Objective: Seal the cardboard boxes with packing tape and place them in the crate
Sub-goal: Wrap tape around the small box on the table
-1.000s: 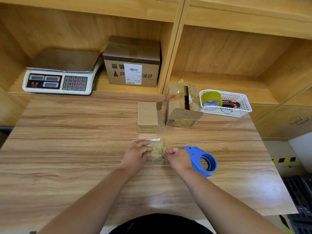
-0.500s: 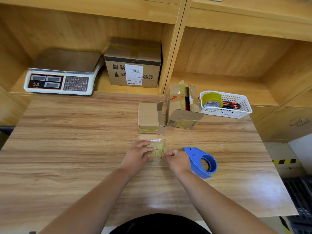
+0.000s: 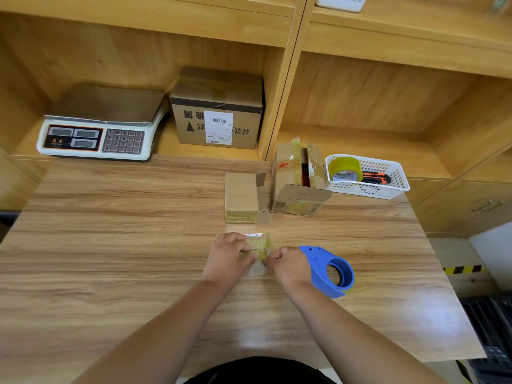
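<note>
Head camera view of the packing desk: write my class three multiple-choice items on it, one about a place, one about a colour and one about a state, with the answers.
1. Where is the yellow tape roll?
A) in the white basket
B) on the scale
C) on the floor

2. What colour is the tape dispenser beside the right hand?
A) red
B) blue
C) black

3. What is the left hand doing?
A) lying flat on bare wood
B) gripping the small box
C) lifting the scale

Answers:
1 A, since the roll leans inside the basket's wall.
2 B, since its whole body is plainly blue.
3 B, since its fingers curl over the box's top.
</note>
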Tool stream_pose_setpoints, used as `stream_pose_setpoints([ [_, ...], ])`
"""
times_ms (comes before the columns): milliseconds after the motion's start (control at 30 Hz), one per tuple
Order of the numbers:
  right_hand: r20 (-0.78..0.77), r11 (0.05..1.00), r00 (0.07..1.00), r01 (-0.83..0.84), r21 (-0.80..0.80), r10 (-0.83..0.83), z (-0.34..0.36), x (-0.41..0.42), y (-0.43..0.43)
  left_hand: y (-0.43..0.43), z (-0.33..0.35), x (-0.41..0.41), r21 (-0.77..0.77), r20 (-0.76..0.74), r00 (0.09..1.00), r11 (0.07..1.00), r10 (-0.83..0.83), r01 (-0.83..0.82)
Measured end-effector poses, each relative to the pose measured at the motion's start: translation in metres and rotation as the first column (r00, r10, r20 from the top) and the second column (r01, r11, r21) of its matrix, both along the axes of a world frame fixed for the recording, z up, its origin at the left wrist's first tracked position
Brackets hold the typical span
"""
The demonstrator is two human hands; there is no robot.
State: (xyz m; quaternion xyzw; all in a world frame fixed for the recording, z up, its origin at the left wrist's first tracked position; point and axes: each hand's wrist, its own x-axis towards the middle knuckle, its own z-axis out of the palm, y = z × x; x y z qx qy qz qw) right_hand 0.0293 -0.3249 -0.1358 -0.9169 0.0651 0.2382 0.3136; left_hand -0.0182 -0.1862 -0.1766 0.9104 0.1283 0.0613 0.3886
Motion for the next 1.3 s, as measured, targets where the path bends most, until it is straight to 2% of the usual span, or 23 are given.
stream_pose_setpoints([
  [100, 0.009, 0.999, 1.000, -0.010, -0.033, 0.011, 0.000, 0.000, 0.001, -0.006, -0.001, 0.003, 0.056, 0.006, 1.000, 0.998, 0.019, -0.019],
  [300, 0.059, 0.994, 0.996, -0.054, -0.096, 0.060, 0.000, -0.002, 0.000, -0.007, -0.004, 0.000, 0.064, 0.028, 0.999, 0.998, 0.020, -0.022],
  [467, 0.093, 0.997, 0.993, -0.074, -0.039, 0.077, -0.006, -0.004, -0.008, -0.006, -0.006, -0.001, 0.063, 0.033, 0.999, 0.998, 0.017, -0.019],
  [600, 0.130, 0.998, 0.991, -0.038, 0.056, 0.031, -0.012, -0.008, -0.010, -0.006, -0.006, 0.000, 0.047, 0.026, 0.999, 0.999, 0.021, -0.022],
  [833, 0.172, 0.993, 0.983, 0.037, 0.115, -0.057, -0.012, -0.008, -0.011, -0.005, -0.007, -0.001, 0.048, 0.029, 0.999, 0.999, 0.015, -0.017],
  [1167, 0.275, 0.994, 0.961, -0.054, 0.097, 0.026, -0.024, -0.010, -0.016, -0.005, -0.008, 0.000, 0.028, 0.029, 0.999, 0.999, 0.021, -0.022],
  [1300, 0.239, 0.996, 0.970, -0.058, 0.070, 0.039, -0.027, -0.008, -0.017, -0.004, -0.009, 0.000, 0.026, 0.017, 1.000, 0.999, 0.018, -0.018],
])
